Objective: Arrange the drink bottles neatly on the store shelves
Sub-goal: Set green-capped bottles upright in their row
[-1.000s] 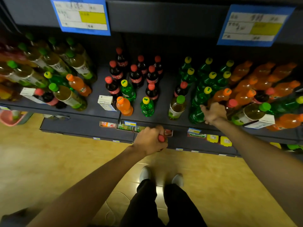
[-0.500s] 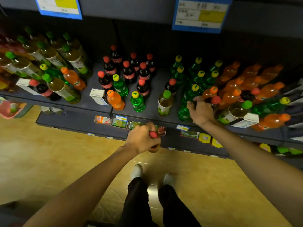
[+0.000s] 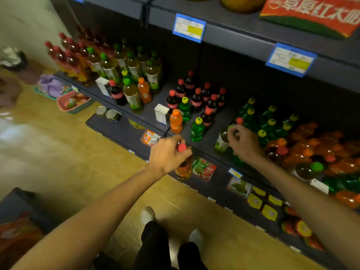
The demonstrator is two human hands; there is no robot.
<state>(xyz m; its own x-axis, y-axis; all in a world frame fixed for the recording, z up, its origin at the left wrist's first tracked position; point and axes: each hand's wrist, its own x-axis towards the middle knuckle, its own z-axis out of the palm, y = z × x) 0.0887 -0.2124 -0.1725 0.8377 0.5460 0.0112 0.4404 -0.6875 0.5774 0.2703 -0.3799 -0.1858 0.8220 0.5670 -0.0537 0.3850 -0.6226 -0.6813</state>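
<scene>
Both forearms were left bare, with no sleeve seen down to the left hand (image 3: pixel 167 152) or the right hand (image 3: pixel 244 144). Black trousers (image 3: pixel 155 248) were worn on the legs, and pale, whitish shoes (image 3: pixel 147 215) were worn on the feet.

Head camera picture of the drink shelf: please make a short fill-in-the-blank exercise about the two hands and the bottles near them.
1. The left hand grips a bottle with a ____ cap.
2. That bottle is held in front of the shelf, ____ its front edge.
3. The right hand reaches among the bottles standing ____ the shelf.
4. The orange soda bottle stands next to a small white ____.

Missing words: red; below; on; carton
</scene>
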